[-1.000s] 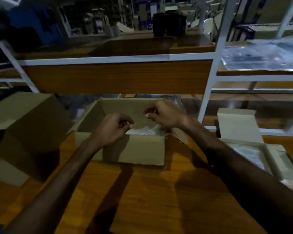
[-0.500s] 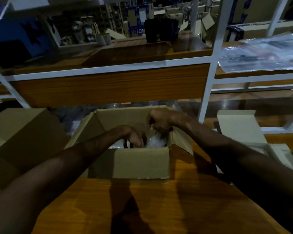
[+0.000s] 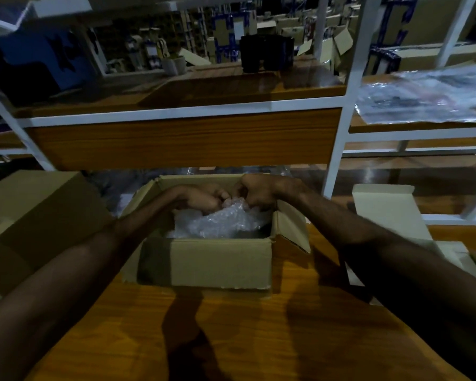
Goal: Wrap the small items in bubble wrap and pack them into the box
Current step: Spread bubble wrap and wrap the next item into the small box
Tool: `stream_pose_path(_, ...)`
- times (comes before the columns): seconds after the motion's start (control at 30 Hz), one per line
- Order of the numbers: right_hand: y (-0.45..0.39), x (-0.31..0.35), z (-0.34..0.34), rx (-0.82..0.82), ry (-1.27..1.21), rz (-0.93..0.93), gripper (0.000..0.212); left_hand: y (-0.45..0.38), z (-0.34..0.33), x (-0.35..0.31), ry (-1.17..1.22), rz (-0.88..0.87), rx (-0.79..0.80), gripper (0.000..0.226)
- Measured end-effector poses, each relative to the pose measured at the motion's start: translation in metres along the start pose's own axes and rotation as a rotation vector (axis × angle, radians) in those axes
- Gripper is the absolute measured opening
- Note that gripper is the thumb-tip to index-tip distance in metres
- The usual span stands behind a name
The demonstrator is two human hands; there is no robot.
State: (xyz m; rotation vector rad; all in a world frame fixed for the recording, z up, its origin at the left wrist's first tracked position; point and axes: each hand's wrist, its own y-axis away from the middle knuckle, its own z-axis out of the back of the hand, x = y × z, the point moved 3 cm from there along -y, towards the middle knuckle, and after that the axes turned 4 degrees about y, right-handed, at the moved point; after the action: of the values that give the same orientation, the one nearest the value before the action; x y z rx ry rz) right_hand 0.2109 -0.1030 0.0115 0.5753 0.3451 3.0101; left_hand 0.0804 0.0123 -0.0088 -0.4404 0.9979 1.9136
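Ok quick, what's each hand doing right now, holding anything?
Left hand: fingers curled, pinching the bubble wrap inside the box.
Right hand: fingers curled, gripping the same bubble wrap at its top.

Warehouse: stocked shelving [image 3: 341,127], cardboard boxes [image 3: 39,204].

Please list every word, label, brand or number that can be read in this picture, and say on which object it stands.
No text can be read.
Open cardboard box: its walls show no print.
Closed box on the left: plain.
Pale carton on the right: plain.
Blue and white packages on the far shelves: they bear light panels, too blurred and small to read.
Clear plastic bag on the right shelf: dark marks, unreadable.
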Motion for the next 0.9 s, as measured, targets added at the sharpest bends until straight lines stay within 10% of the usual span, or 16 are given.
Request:
stream_pose_path(0.63,0.052,0.002,0.014,-0.808,-0.425,0.163,0.009,0.052,0.014,-0.027,0.253,-0.433,-0.591,0.008)
stream_pose_path(0.9,0.086,0.005,0.021,-0.845,-0.633,0.153,0.024,0.059,0.006,-0.059,0.532,-0.465,-0.65,0.016)
